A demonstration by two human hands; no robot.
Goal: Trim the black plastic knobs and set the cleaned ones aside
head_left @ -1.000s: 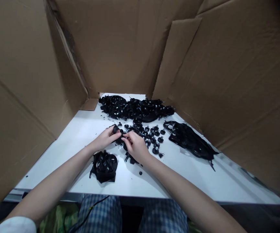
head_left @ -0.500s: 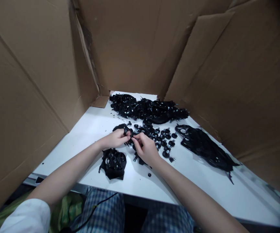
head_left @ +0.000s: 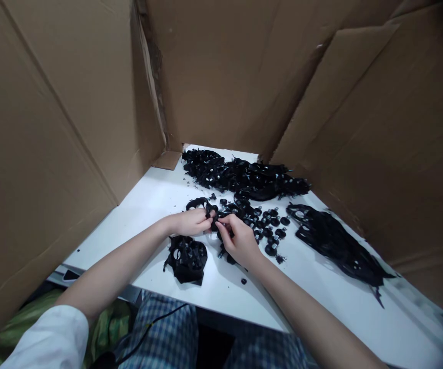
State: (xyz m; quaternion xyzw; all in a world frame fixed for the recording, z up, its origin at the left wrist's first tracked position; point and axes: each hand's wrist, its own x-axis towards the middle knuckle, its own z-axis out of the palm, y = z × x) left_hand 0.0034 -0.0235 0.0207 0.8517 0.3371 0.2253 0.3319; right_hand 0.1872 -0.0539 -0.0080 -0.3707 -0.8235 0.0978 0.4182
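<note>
Right now, the small black piece (head_left: 214, 226) sits between your two hands, above the white table (head_left: 144, 205), its exact shape too small and too covered by fingers to tell. Your left hand (head_left: 192, 222) is closed round its left side, thumb against curled fingers; your right hand (head_left: 240, 240) pinches at its right side with thumb and forefinger, the tips nearly meeting your left fingers.

Just right of the grip, and partly behind your right hand, you have a scatter of black round-based knobs (head_left: 271, 231), many with pale, shiny stems. Just beyond your left hand lies a curved black strip (head_left: 196, 202). Nearer you than the grip, slightly left, rests a crumpled black bundle (head_left: 187, 260); nearer you and slightly right, a little black disc (head_left: 244, 281) lies alone.

Farther beyond the grip stretches a long, tangled black heap (head_left: 244, 177) with shiny specks. Well to the right is a flattened black bunch (head_left: 334, 246) with holes at its far end. Cardboard walls (head_left: 221, 77) rise outside everything.
</note>
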